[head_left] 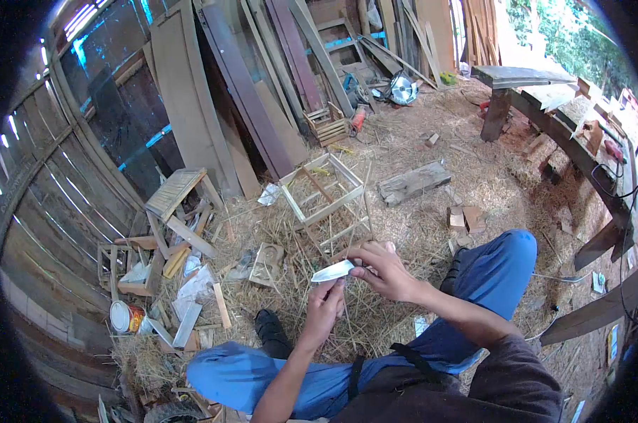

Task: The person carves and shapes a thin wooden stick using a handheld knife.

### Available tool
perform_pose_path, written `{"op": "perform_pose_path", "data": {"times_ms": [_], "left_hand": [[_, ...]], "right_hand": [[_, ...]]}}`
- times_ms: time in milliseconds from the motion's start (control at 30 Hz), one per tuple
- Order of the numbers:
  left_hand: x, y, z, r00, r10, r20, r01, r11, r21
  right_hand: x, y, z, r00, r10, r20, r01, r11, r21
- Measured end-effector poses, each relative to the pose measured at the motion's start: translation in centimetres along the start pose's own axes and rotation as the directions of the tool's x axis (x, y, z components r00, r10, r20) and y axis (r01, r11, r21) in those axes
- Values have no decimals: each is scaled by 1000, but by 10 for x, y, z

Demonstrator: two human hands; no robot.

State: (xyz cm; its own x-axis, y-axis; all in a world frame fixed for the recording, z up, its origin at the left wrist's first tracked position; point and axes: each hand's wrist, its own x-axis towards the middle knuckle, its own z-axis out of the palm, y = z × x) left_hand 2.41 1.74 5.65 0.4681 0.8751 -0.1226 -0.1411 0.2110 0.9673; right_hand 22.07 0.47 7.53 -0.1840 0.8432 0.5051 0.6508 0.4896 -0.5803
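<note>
A small, pale, flat piece (332, 271) with a pointed left end is held between my two hands, above the straw-covered floor. My left hand (325, 304) pinches it from below, fingers closed near its middle. My right hand (384, 270) grips its right end between thumb and fingers. What the piece is made of cannot be made out. Just beyond my hands stands a light wooden frame (336, 208) with thin legs.
A slatted stool (176, 194) and a paint can (126, 316) are at the left. Boards (192, 99) lean on the wall. A thick plank (414, 182) lies on the floor ahead. A long workbench (580, 141) runs along the right.
</note>
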Motion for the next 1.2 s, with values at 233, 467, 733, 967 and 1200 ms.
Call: {"op": "perform_pose_path", "data": {"times_ms": [233, 467, 733, 967, 1200], "left_hand": [[0, -3, 0, 994, 96, -54, -92, 993, 77], [-9, 7, -1, 1000, -22, 7, 22, 1000, -3], [-12, 8, -2, 997, -39, 65, 42, 998, -46], [-5, -12, -1, 1000, -17, 27, 16, 1000, 15], [-4, -7, 4, 1000, -6, -15, 7, 1000, 23]], "right_hand": [[-1, -5, 0, 1000, -10, 4, 10, 999, -47], [7, 15, -19, 985, -5, -170, -26, 984, -177], [4, -3, -18, 995, -53, -88, 44, 994, -99], [-3, -2, -17, 999, 41, 22, -43, 997, 65], [-7, 9, -7, 988, 118, 96, -142, 942, 303]]}}
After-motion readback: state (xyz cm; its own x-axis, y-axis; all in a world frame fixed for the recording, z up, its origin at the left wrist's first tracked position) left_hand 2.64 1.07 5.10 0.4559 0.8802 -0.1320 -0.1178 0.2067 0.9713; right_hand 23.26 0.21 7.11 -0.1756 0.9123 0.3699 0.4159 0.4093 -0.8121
